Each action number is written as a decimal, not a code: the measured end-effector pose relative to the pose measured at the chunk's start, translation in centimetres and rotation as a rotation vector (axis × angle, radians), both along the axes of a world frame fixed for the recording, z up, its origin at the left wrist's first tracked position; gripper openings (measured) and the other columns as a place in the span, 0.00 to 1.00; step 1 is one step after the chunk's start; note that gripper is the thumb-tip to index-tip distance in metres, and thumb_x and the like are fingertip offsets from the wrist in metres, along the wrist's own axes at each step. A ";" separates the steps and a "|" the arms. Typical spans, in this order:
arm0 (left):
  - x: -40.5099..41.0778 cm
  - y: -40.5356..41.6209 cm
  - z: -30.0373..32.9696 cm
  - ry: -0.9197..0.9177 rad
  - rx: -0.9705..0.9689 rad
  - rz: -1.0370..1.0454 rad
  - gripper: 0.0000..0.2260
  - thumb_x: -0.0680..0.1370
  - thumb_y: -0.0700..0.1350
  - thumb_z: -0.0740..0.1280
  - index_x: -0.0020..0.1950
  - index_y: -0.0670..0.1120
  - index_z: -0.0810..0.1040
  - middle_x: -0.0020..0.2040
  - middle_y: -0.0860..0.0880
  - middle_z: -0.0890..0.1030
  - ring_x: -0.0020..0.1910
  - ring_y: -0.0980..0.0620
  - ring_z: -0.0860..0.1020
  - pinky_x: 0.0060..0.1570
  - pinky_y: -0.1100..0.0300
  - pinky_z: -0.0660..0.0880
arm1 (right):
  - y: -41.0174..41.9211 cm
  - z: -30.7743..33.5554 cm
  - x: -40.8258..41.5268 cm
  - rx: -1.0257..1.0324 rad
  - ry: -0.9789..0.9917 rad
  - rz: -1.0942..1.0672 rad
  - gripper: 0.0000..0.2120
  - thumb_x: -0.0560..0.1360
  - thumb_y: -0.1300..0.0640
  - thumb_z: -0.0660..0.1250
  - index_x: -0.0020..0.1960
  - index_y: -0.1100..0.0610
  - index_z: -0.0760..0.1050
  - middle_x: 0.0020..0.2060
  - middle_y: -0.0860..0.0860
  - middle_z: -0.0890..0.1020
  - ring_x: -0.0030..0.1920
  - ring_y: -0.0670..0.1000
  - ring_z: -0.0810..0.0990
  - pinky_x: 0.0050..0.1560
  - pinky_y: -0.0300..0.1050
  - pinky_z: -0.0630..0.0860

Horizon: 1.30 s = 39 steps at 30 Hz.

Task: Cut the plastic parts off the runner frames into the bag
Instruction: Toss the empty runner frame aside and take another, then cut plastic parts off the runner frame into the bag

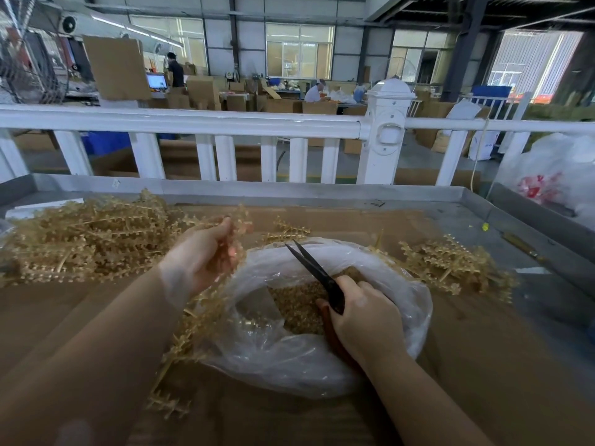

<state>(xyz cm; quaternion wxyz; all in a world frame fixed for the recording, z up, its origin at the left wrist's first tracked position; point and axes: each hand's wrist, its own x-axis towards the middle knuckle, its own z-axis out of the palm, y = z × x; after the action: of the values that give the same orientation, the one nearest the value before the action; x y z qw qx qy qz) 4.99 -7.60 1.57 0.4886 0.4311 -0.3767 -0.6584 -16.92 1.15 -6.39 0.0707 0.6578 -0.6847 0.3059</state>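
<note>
L hand (206, 252): fingers curled round a gold runner frame (206, 312), gripping its upper part just past the bag's left rim.
R hand (363, 313): wrapped round the scissors' (317, 272) handles; blades parted, a narrow V, tips pointing up-left toward the far edge of the worktop.
Bag (289, 358): clear plastic, mouth rolled open, sits mid-worktop near the front edge, between the two forearms. Cut parts (299, 310) heaped inside, under the blades.
Frame, lie: long axis runs steeply, from the L hand down toward the front-left, hanging along the bag's left side; lower end blurred, over the cardboard (483, 365).
Key relation: frame lies left of the blades, not yet between them. Gap between blade tips & frame looks small but open. R hand is nearer the bag mouth; L hand holds the work.
Next move, my guess: L swings the frame right over the mouth, or R reaches left, so cut bits drop inside & not on the cardboard.
Stock: big pile of frames (87, 243) at left edge, smaller pile (450, 265) at right edge.
Risk: L fingertips close to the cut line.
</note>
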 end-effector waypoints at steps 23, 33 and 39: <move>-2.6 1.8 2.3 0.338 -0.062 0.084 0.13 0.80 0.53 0.59 0.57 0.53 0.81 0.43 0.46 0.84 0.41 0.51 0.82 0.43 0.53 0.81 | 0.3 1.6 -0.5 0.049 -0.138 -0.026 0.15 0.74 0.39 0.64 0.52 0.49 0.73 0.42 0.47 0.78 0.45 0.51 0.77 0.43 0.45 0.73; -8.4 4.5 -1.7 0.622 0.115 0.160 0.14 0.83 0.41 0.53 0.56 0.54 0.76 0.50 0.44 0.81 0.46 0.49 0.81 0.41 0.53 0.80 | 0.8 4.5 0.3 -0.011 -0.540 0.090 0.08 0.74 0.42 0.66 0.46 0.46 0.74 0.33 0.40 0.77 0.38 0.36 0.76 0.35 0.28 0.68; -9.6 5.8 -2.5 0.613 0.071 0.040 0.09 0.81 0.41 0.59 0.56 0.51 0.75 0.51 0.43 0.82 0.49 0.48 0.82 0.51 0.52 0.77 | 0.0 5.1 0.7 0.050 -0.715 0.143 0.07 0.72 0.55 0.73 0.49 0.54 0.80 0.37 0.48 0.83 0.40 0.46 0.82 0.45 0.47 0.79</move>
<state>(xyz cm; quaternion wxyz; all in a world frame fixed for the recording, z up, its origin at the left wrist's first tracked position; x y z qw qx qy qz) -4.60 -1.77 -0.90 0.5769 0.2363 -0.1800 -0.7609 -16.22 1.19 -1.33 -0.2107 0.5569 -0.6257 0.5040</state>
